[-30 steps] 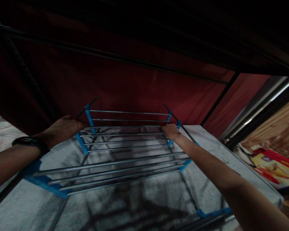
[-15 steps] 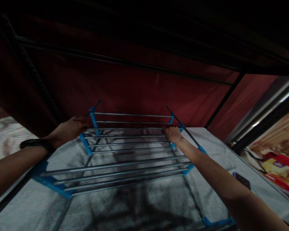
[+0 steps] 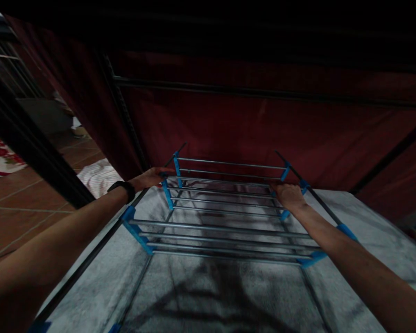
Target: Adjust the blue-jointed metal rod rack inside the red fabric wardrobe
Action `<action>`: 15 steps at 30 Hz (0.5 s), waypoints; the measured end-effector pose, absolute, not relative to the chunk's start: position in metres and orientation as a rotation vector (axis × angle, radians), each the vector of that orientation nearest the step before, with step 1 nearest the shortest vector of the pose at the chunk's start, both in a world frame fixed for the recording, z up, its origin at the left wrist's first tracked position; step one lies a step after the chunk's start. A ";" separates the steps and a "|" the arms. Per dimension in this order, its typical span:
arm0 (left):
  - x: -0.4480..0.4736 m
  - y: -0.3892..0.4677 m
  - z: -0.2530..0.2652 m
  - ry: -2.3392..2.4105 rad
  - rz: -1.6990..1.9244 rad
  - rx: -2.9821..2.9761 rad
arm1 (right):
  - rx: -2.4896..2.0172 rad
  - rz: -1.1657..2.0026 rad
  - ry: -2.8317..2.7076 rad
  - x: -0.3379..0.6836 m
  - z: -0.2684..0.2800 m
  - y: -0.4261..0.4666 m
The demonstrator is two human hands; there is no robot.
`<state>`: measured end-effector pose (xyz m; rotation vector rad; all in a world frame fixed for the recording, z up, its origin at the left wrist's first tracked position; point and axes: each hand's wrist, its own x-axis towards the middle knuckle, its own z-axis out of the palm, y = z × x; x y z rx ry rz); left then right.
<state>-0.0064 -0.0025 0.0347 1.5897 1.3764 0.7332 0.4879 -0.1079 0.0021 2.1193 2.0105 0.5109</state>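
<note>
A shoe rack [image 3: 225, 230] of grey metal tubes with blue plastic connectors lies across a pale, fuzzy surface, its tiers of crossbars spreading away from me. On its left side, my left hand [image 3: 151, 177], with a black band on the wrist, grips the frame at the blue connector [image 3: 167, 193] of the middle tier. My right hand [image 3: 288, 195] is closed around the right end of that same tier's top bar, beside the right connector. The fingertips of both hands are partly hidden. Thin side poles [image 3: 324, 206] stick out past the far tier.
A dark red cloth [image 3: 211, 125] hangs behind the rack, crossed by a dark metal bar [image 3: 229, 90]. Beyond the left edge are a tiled floor [image 3: 31, 212], a striped cloth [image 3: 99, 178] and a dark slanted post [image 3: 38, 143]. The pale cover [image 3: 364, 217] extends to the right.
The view has turned left, so the rack appears further right and more floor shows. Both hands stay at the rack's middle tier; the left one's fingers now reach over the connector.
</note>
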 end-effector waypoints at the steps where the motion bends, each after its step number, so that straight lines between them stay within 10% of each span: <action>1: -0.006 -0.001 0.035 1.396 0.678 1.637 | 2.123 0.514 2.010 0.488 0.003 -0.108; 15: -0.008 0.014 0.022 1.529 0.636 1.718 | 2.147 0.493 1.996 0.486 0.004 -0.108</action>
